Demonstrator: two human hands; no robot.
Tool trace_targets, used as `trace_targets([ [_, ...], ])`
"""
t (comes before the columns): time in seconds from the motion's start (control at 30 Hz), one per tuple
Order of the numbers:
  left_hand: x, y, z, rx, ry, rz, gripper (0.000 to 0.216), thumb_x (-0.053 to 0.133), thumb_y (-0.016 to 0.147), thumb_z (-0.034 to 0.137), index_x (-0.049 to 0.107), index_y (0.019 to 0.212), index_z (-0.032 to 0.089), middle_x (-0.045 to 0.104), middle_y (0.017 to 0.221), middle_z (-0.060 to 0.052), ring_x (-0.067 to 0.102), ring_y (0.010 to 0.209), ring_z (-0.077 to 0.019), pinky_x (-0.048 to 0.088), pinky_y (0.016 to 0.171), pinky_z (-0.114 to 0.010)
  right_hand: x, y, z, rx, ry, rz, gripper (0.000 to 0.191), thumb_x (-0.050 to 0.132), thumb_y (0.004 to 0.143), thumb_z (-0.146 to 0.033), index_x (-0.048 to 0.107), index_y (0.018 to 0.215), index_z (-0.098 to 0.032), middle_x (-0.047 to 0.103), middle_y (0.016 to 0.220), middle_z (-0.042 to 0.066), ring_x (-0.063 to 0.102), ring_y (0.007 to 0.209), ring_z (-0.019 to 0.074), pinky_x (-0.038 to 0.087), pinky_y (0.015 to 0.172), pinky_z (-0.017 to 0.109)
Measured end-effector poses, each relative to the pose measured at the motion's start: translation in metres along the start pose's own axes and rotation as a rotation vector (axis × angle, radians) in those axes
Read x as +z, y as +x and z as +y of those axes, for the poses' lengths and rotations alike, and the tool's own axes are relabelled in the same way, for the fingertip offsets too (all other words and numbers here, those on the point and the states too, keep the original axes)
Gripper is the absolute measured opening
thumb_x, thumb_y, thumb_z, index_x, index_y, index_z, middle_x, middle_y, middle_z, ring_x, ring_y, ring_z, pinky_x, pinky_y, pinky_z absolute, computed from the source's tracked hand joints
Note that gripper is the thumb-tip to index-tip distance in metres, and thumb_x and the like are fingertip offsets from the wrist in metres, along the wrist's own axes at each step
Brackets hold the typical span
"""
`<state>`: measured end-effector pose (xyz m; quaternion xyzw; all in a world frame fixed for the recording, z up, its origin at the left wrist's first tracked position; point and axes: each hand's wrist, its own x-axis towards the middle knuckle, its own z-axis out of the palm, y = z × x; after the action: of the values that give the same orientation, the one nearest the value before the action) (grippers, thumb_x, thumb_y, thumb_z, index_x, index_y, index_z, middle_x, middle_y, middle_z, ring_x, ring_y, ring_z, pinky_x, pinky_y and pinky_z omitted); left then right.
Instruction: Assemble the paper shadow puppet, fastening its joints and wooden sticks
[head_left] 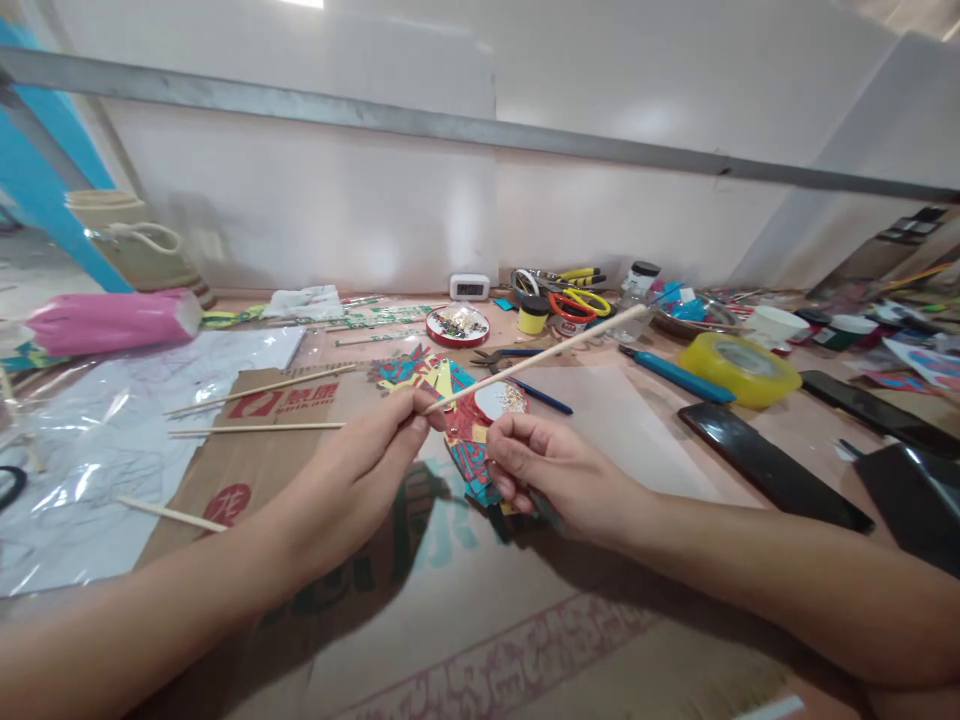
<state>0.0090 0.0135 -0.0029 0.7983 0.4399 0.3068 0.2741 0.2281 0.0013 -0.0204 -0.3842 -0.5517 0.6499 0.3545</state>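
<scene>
My left hand (375, 460) is closed, pinching the near end of a thin wooden stick (555, 350) that slants up to the right. My right hand (547, 465) is also closed, thumb and fingertips pressed together. Whatever they pinch is too small or hidden to name. Between and behind both hands is a colourful cut-out figure (469, 460) painted red, blue and yellow; the right fingers overlap its edge. A small red-rimmed dish of tiny beads or sequins (499, 400) sits just beyond the hands. Pliers (517, 355) with blue handles lie behind the stick.
Several sticks (259, 428) lie on brown cardboard (292, 480) at left, near plastic-covered drawings (82, 450). At right are a tape roll (739, 370), a blue pen-like tool (675, 374) and phones (772, 465). Scissors (574, 305), jars and a red-rimmed bead dish (457, 325) stand behind.
</scene>
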Motion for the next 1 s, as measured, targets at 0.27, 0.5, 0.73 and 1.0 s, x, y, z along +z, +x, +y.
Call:
trace_targets([
  [0.27, 0.02, -0.005, 0.011, -0.213, -0.444, -0.234, 0.028, 0.058, 0.089, 0.042, 0.066, 0.099, 0.017, 0.067, 0.077, -0.001, 0.063, 0.07, -0.0148, 0.048, 0.058, -0.022, 0.006, -0.004, 0.004, -0.023, 0.015, 0.026, 0.042, 0.068, 0.083, -0.057, 0.054, 0.083, -0.018, 0.053, 0.062, -0.006, 0.046, 0.051, 0.0061, 0.035, 0.046, 0.018],
  [0.5, 0.025, -0.001, -0.002, -0.237, -0.523, -0.361, 0.024, 0.062, 0.086, 0.039, 0.075, 0.086, 0.019, 0.076, 0.084, -0.002, 0.069, 0.081, -0.0175, 0.054, 0.075, -0.025, 0.012, -0.004, 0.01, -0.135, -0.097, 0.031, 0.031, 0.063, 0.089, -0.047, 0.054, 0.084, -0.018, 0.049, 0.061, -0.007, 0.042, 0.051, 0.0065, 0.032, 0.047, 0.02],
  [0.73, 0.024, -0.001, -0.002, -0.242, -0.576, -0.366, 0.023, 0.062, 0.088, 0.039, 0.073, 0.083, 0.019, 0.074, 0.077, -0.001, 0.068, 0.075, -0.0151, 0.052, 0.07, -0.022, 0.013, -0.003, 0.012, -0.178, -0.097, 0.017, 0.028, 0.062, 0.092, -0.044, 0.051, 0.083, -0.02, 0.05, 0.061, -0.007, 0.046, 0.052, 0.007, 0.034, 0.048, 0.02],
  [1.0, 0.029, -0.001, -0.013, -0.216, -0.756, -0.323, 0.024, 0.069, 0.085, 0.04, 0.067, 0.079, 0.016, 0.071, 0.08, -0.002, 0.066, 0.079, -0.0148, 0.051, 0.076, -0.025, 0.013, -0.004, 0.008, -0.171, -0.07, 0.053, 0.021, 0.068, 0.086, -0.037, 0.058, 0.086, -0.019, 0.058, 0.068, -0.004, 0.051, 0.055, 0.0074, 0.04, 0.05, 0.019],
])
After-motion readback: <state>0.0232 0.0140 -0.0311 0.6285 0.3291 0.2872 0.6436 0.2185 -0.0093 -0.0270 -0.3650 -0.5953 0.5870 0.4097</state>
